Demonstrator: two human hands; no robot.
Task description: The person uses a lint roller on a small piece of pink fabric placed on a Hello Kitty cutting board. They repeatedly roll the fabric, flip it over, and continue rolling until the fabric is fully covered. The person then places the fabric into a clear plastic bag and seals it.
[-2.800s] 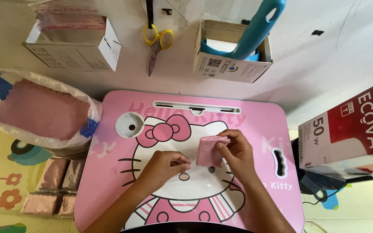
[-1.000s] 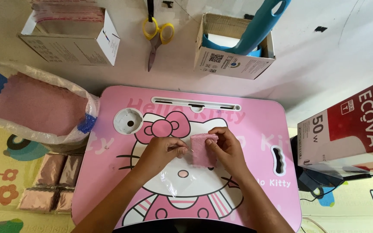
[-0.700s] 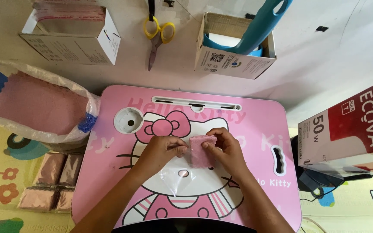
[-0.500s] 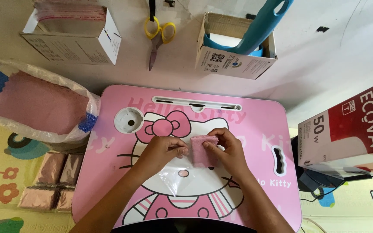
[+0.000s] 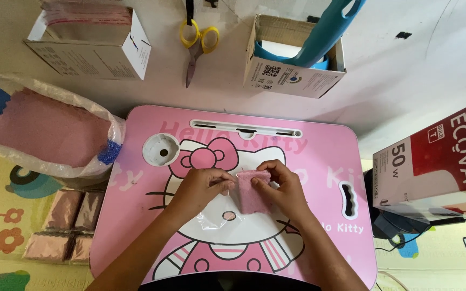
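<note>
Head view. Both hands meet over the middle of the pink bench [image 5: 319, 151]. The right hand [image 5: 281, 188] pinches the right edge of a small pink cloth [image 5: 252, 193] — its grip closed on the fabric, thumb on top. The left hand [image 5: 200, 186] has its grip closed on the mouth of a clear bag [image 5: 219, 207], which lies flat on the bench just below and between the two grips. The cloth sits between the hands, touching both, its left edge at the bag's opening.

Orientation: the cloth is a folded rectangle. Its long axis runs roughly away from the person, tilted slightly so the near end leans right; the top short edge points toward the far rim of the bench.

Risks, as judged: the thin film may collapse shut under the left fingers, so the cloth catches on the lip and bunches. A loose pinch at one edge could let the fold spring open — the cloth would then be too wide for the bag.
</note>
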